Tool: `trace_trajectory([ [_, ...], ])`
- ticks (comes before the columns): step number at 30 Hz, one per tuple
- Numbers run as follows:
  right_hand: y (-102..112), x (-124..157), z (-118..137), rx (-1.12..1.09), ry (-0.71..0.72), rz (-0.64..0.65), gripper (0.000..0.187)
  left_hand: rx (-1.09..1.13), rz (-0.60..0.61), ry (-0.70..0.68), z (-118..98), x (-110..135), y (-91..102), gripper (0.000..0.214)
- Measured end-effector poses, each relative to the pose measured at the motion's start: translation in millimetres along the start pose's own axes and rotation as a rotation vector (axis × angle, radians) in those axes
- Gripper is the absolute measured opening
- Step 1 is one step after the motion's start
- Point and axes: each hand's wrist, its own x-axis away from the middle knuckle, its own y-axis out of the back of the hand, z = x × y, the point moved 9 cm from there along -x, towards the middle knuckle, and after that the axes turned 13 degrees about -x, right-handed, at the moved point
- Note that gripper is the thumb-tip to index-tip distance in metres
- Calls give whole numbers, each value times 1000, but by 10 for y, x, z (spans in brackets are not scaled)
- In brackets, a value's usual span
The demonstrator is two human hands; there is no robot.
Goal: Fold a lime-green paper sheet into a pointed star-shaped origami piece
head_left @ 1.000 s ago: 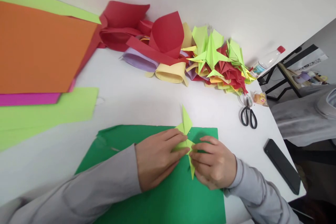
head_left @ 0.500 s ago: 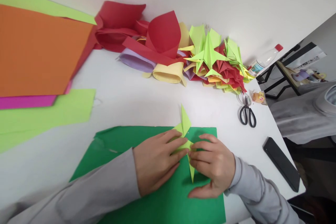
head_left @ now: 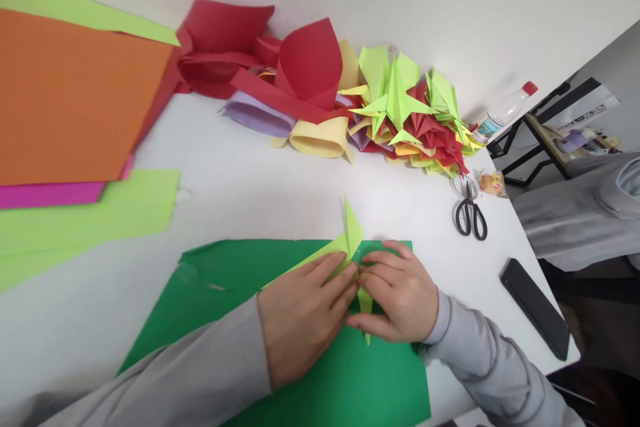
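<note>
folded lime paper (head_left: 354, 232) sits mostly on the green sheet (head_left: 345, 380), between both hands — long axis roughly away from the body, one point past the fingers, one back toward the wearer. left hand (head_left: 310, 320) covers it from the left, fingers together (thumb hidden, can't tell if it pinches). right hand (head_left: 400, 293) half open — fingertips at the paper, thumb spread apart. neither nearer.

The place is apparently serving as a craft workroom: coloured sheets (head_left: 80, 100), folded paper shapes (head_left: 397, 103) and scissors (head_left: 469, 201) are lying on a white desk (head_left: 250, 193).
</note>
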Motion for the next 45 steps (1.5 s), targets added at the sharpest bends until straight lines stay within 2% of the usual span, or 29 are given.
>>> trace_trajectory([
  [9, 137, 125, -24, -40, 60, -18, 19, 3, -35, 76, 28, 52, -9, 28],
  [17, 53, 152, 18, 18, 46, 62, 27, 28, -31, 69, 35, 20, 8, 28],
  [22, 84, 128, -35, 6, 13, 5, 20, -11, -6, 62, -6, 20, -32, 31],
  [28, 62, 62, 10, 38, 58, -57, 15, -62, 12, 3, -54, 27, -79, 27],
  [34, 64, 93, -166, -44, -127, -121, 18, -72, -38, 55, 17, 3, -24, 29],
  [40, 54, 68, -233, -64, -174, -125, 23, -31, -119, 62, 86, -32, 83, 24],
  [45, 82, 108, -291, -156, -158, -174, 19, 189, -254, 87, 273, 5, 121, 25],
])
